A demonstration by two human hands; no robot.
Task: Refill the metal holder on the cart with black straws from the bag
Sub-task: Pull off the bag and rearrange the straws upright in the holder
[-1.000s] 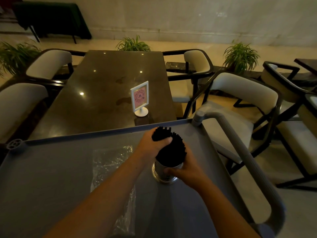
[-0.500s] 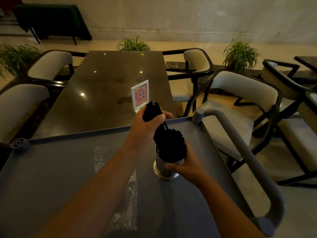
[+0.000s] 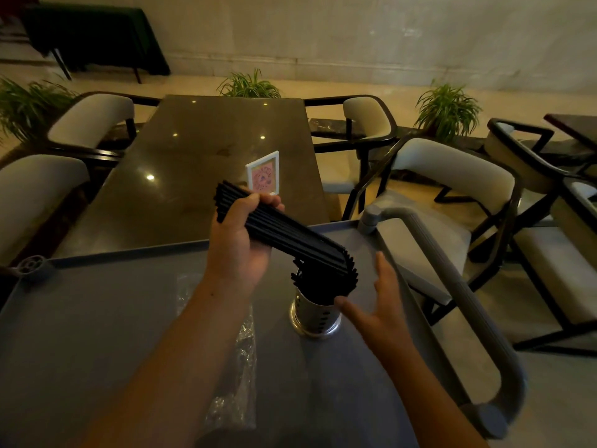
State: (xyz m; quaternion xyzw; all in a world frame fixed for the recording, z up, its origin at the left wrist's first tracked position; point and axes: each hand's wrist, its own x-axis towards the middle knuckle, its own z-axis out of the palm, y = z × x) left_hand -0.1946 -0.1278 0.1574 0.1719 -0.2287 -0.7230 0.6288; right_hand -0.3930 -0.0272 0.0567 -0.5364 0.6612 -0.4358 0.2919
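Dim dining room w/ a pale wall. Head view: glossy dark stone table point(image 3: 193, 156) w/ ceiling lights reflected in it, a white-framed pink sign point(image 3: 262, 173) standing near its close end, cream padded chairs point(image 3: 452, 169) w/ black curved frames on both sides, spiky green plants point(image 3: 447, 108) behind. Closest to me is the cart point(image 3: 97, 318): matte grey plastic top w/ a raised lip and a ribbed grey tube handle point(image 3: 452, 286) on the right.

On the cart top stands the metal holder point(image 3: 318, 315), a shiny steel cylinder w/ punched holes and a flared base, upright and packed w/ thin dark tubes. A crinkled clear plastic bag point(image 3: 239, 367) lies flat left of it, partly under my forearm.

My left hand point(image 3: 237, 244) is wrapped around a thick bundle of black straws point(image 3: 284, 231), thumb over the top; the bundle tilts down to the right, lower ends at the holder's mouth. My right hand point(image 3: 381, 299) is spread wide, palm facing the holder, gripping nothing; thumb tip is at the rim, can't tell if touching.
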